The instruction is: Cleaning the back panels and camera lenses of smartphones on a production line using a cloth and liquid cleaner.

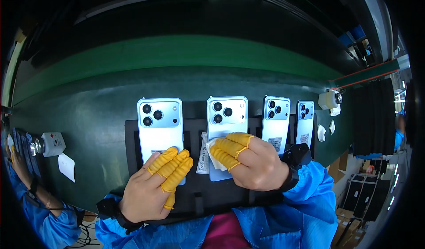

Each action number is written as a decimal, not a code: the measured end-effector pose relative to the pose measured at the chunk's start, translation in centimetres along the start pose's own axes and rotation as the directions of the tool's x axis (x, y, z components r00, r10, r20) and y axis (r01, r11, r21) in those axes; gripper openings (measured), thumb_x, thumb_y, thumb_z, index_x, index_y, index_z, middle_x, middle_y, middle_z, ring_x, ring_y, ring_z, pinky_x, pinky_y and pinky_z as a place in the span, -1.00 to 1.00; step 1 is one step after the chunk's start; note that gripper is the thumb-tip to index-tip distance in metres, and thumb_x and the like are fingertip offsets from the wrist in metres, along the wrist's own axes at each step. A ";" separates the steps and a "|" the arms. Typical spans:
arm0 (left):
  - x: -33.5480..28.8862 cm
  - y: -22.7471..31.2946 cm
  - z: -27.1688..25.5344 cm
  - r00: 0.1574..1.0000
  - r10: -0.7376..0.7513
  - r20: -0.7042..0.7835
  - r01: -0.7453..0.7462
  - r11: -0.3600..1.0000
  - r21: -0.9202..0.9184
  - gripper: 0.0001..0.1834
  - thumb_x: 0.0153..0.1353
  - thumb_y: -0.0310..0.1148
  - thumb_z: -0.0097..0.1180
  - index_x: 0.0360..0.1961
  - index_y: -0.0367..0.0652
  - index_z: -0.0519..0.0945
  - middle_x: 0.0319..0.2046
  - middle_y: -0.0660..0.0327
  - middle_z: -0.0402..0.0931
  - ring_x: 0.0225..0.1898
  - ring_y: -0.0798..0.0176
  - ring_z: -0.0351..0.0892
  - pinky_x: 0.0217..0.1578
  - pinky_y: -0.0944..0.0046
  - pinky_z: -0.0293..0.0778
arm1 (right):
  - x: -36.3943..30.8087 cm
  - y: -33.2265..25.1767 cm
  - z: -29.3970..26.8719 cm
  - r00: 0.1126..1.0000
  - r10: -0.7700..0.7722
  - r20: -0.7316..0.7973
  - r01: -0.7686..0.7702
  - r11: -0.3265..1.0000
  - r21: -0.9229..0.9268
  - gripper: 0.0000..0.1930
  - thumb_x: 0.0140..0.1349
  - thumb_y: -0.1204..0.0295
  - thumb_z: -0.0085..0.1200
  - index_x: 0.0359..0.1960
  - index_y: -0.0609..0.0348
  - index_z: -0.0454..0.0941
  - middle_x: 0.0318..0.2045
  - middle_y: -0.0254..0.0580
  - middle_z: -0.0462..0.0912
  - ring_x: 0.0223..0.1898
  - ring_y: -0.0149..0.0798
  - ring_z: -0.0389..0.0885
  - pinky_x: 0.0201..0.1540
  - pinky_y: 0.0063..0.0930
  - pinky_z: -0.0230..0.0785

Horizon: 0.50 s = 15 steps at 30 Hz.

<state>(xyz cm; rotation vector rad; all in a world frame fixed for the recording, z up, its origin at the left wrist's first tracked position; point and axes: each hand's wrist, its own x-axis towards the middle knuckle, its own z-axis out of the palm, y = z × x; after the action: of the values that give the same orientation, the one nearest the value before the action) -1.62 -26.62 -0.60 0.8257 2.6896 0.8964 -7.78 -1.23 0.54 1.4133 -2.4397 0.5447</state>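
Note:
Four light blue phones lie face down in a row, camera bumps at the far end. Yellow finger cots cover several fingers on both hands. My left hand (150,187) rests over the lower part of the leftmost phone (160,137), fingers stretched out and lying together. On the second phone (226,128), my right hand (254,165) presses a folded white wipe (213,158) against its back. The third phone (273,130) and the rightmost phone (303,128) stay untouched. Between the first two sits a white printed strip (202,162).
Beneath the phones is a black slotted tray (195,127) on a green bench. A pump bottle (54,144) and a paper slip (66,167) are at left; another bottle (327,100) and crumpled wipes (321,133) at right. A co-worker's hand (20,162) handles phones at far left.

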 end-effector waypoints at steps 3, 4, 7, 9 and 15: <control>0.0 -0.2 0.2 1.000 0.003 -0.001 -0.003 1.000 0.004 -0.28 -0.14 -0.53 0.07 0.21 -0.16 0.44 0.21 0.06 0.38 0.31 0.02 0.27 0.34 0.00 0.09 | 0.0 0.1 -0.1 0.999 0.017 0.030 -0.018 1.000 0.014 -0.63 -0.34 0.57 0.14 -0.34 0.35 0.68 -0.40 -0.11 0.61 -0.28 -0.11 0.63 -0.26 -0.36 0.58; 0.0 -0.3 0.3 1.000 0.012 -0.009 -0.012 1.000 0.007 -0.26 -0.19 -0.53 0.09 0.20 -0.15 0.45 0.19 0.04 0.40 0.31 -0.02 0.26 0.34 -0.03 0.09 | -0.1 0.2 -0.1 0.999 0.026 0.041 -0.027 1.000 0.014 -0.63 -0.34 0.57 0.14 -0.34 0.35 0.68 -0.40 -0.12 0.61 -0.27 -0.11 0.63 -0.27 -0.36 0.58; 0.0 -0.3 0.3 1.000 0.011 -0.002 -0.011 1.000 0.013 -0.26 -0.19 -0.53 0.08 0.20 -0.15 0.45 0.19 0.04 0.40 0.31 -0.02 0.27 0.34 -0.04 0.09 | 0.0 0.3 0.0 0.999 0.031 0.032 -0.031 0.999 0.015 -0.62 -0.35 0.56 0.14 -0.33 0.35 0.68 -0.40 -0.13 0.61 -0.27 -0.12 0.63 -0.27 -0.36 0.58; -0.1 -0.2 0.2 1.000 0.008 0.000 -0.008 1.000 0.006 -0.26 -0.18 -0.53 0.08 0.20 -0.14 0.45 0.19 0.04 0.40 0.31 -0.02 0.27 0.34 -0.04 0.09 | 0.1 0.3 0.0 1.000 0.017 0.017 -0.017 1.000 0.017 -0.61 -0.35 0.56 0.14 -0.33 0.35 0.68 -0.40 -0.14 0.62 -0.27 -0.12 0.64 -0.27 -0.37 0.58; -0.1 -0.2 0.2 1.000 0.001 -0.002 -0.001 1.000 -0.013 -0.25 -0.21 -0.52 0.08 0.19 -0.15 0.45 0.19 0.05 0.40 0.30 -0.01 0.27 0.33 -0.05 0.10 | 0.3 0.3 -0.5 1.000 0.010 0.028 -0.011 1.000 0.027 -0.70 -0.32 0.54 0.18 -0.42 0.31 0.66 -0.42 -0.15 0.57 -0.25 -0.12 0.61 -0.22 -0.38 0.57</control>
<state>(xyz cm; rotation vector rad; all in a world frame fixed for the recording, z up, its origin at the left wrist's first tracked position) -1.55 -26.74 -0.90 0.8241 2.6820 0.9150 -8.17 -1.13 1.03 1.4282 -2.4717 0.5669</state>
